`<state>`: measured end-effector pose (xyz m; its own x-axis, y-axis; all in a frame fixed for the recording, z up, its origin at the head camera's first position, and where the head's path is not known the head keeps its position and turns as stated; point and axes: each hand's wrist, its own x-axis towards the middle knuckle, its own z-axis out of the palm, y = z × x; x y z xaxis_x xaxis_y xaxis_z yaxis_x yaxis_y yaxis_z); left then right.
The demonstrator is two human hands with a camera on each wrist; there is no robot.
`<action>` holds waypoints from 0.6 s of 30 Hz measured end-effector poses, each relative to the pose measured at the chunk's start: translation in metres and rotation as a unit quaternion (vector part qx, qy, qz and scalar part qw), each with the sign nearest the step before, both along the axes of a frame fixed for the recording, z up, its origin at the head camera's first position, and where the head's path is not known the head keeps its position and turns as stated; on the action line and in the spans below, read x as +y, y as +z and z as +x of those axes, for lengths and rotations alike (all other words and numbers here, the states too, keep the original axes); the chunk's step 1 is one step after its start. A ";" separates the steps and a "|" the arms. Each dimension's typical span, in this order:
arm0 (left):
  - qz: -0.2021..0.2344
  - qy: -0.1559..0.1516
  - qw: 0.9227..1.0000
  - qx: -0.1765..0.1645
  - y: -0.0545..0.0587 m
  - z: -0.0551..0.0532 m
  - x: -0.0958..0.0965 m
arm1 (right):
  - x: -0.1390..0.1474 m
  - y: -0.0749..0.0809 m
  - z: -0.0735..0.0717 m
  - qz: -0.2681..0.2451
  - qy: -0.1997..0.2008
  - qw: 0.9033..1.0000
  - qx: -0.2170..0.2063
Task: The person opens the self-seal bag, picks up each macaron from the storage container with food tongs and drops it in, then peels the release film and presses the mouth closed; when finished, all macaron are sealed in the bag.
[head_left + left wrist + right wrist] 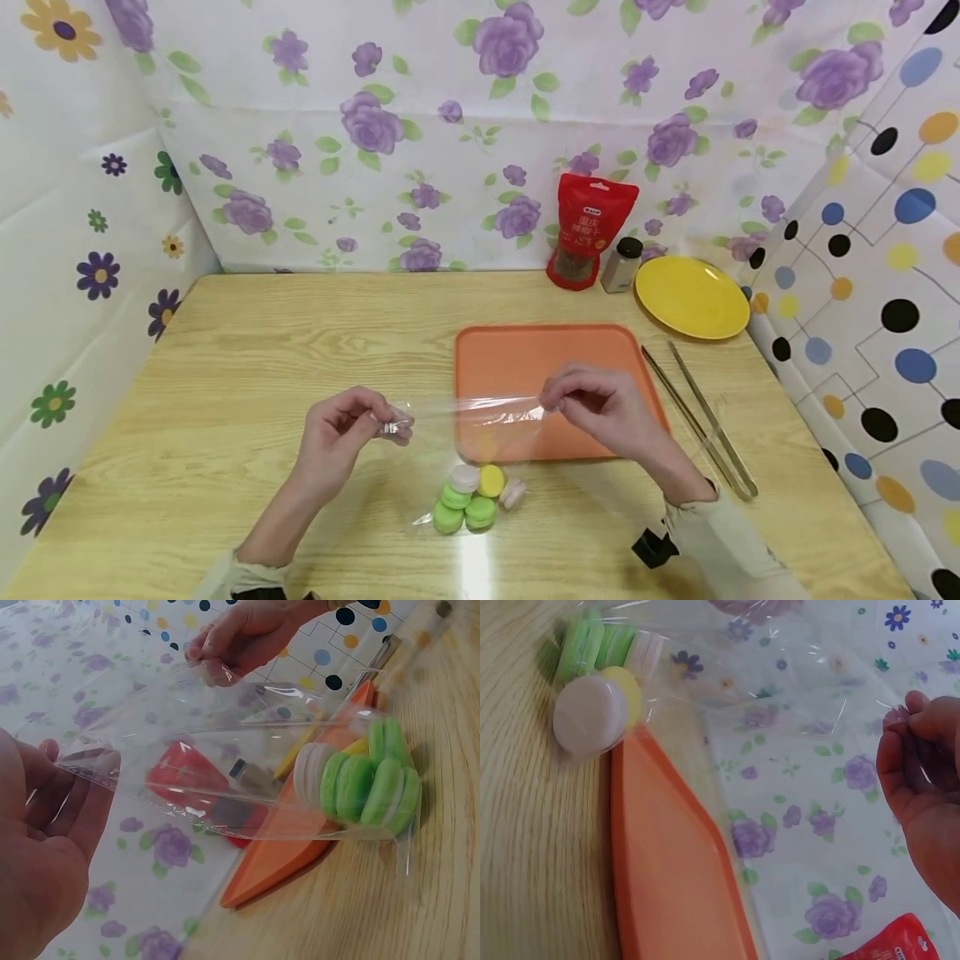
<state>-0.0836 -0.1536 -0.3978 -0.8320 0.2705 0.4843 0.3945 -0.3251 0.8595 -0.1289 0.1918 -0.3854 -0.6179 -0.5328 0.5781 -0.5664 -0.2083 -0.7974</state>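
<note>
A clear plastic bag (420, 483) stretches between both hands, its top edge pulled wide. Several macarons lie in its bottom: green macarons (448, 516), a yellow macaron (491, 481) and pale pinkish-white macarons (464, 477). My left hand (337, 437) pinches the bag's upper left corner, where the plastic is bunched. At the upper right corner, my right hand (603, 410) pinches the edge between thumb and fingers. In the left wrist view the green macarons (390, 796) sit in the bag's lower end, close over the wooden table.
Behind the bag lies an orange tray (555, 350). Metal tongs (708, 417) rest to its right. Farther back stand a red pouch (588, 225), a black-lidded jar (622, 265) and a yellow plate (692, 297). Patterned cloth walls (450, 167) enclose the wooden table (300, 333).
</note>
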 end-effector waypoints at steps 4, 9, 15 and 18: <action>0.006 -0.019 0.999 0.039 0.002 0.000 -0.001 | 0.000 0.001 -0.001 -0.016 0.032 0.999 0.005; -0.019 0.016 0.998 0.051 0.005 0.003 0.001 | -0.004 0.001 0.002 -0.018 0.006 0.999 0.026; -0.118 0.136 0.983 0.025 0.007 0.010 0.004 | -0.008 -0.002 0.006 0.002 -0.046 0.996 0.078; -0.142 0.159 0.975 0.060 0.009 0.014 0.007 | -0.007 0.003 0.006 0.040 -0.073 0.992 0.099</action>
<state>-0.0701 -0.1462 -0.3888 -0.8381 0.1448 0.5259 0.5392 0.0746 0.8389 -0.1233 0.1848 -0.3825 -0.5711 -0.4944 0.6553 -0.7327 -0.0530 -0.6785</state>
